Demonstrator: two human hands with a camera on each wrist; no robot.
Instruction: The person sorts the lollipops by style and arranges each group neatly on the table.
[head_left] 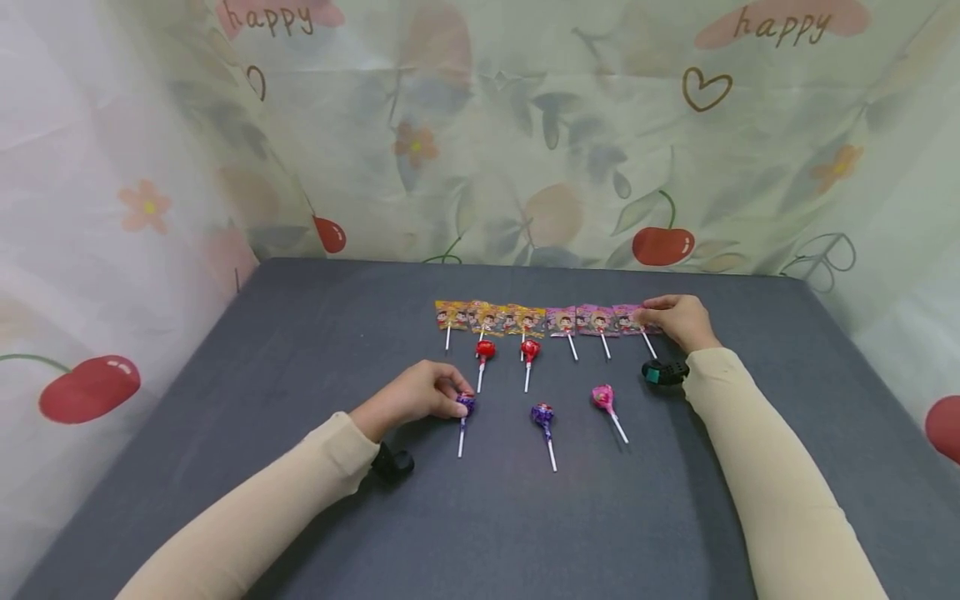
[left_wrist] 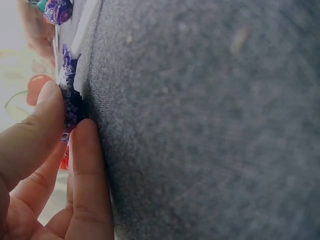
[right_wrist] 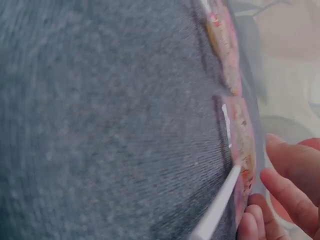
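head view: left hand pinches purple lollipop by its head, probably for control; right hand, relaxed, touches pink packet.

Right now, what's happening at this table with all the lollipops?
A person's left hand pinches a purple lollipop. The right hand is at the rightmost pink packet, ending a row of three orange packets and three pink ones. Closer to the person lie two red lollipops, then another purple lollipop and a pink lollipop.
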